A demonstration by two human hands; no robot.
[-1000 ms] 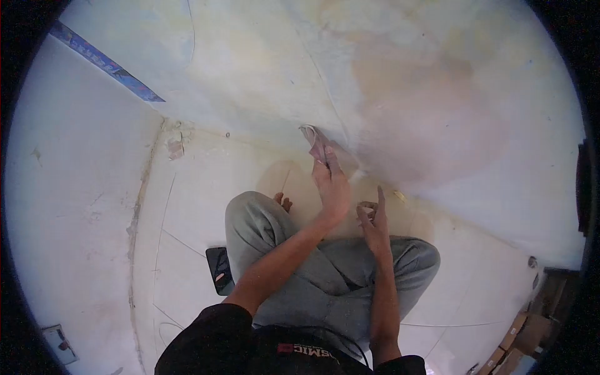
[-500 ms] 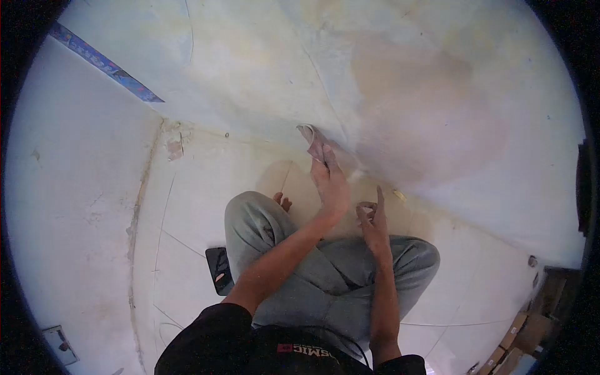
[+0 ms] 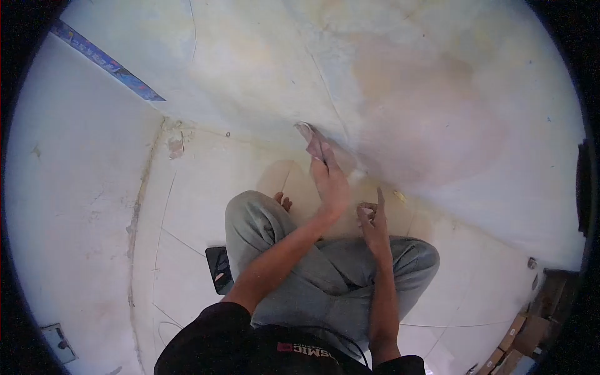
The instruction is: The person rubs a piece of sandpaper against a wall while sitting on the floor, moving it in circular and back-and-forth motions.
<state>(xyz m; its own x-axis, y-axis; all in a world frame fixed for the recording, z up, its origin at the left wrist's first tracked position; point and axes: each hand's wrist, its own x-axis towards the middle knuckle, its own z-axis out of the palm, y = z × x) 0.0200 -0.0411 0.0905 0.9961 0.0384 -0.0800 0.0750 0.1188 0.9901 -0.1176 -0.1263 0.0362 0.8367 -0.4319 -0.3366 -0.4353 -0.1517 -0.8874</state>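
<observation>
My left hand (image 3: 330, 181) grips a folded piece of sandpaper (image 3: 316, 142), pinkish-brown and whitish with dust. The sandpaper is at the foot of the pale wall (image 3: 431, 125), its far end against the surface. Fingers are wrapped along its sides and the thumb lies over it. My right hand (image 3: 374, 228) hovers above my lap near the wall's base, index finger stretched out and the other fingers curled in. Something pale shows among the curled fingers, too small to make out.
A dark phone (image 3: 219, 270) lies on the tiled floor beside my left knee. A blue patterned strip (image 3: 112, 64) runs along the upper left wall. Cardboard boxes (image 3: 522, 334) stand at the lower right. A small yellow scrap (image 3: 400, 197) lies by the wall's base.
My left hand and the sandpaper have shifted very slightly up and to the left along the wall. My right hand stays in place.
</observation>
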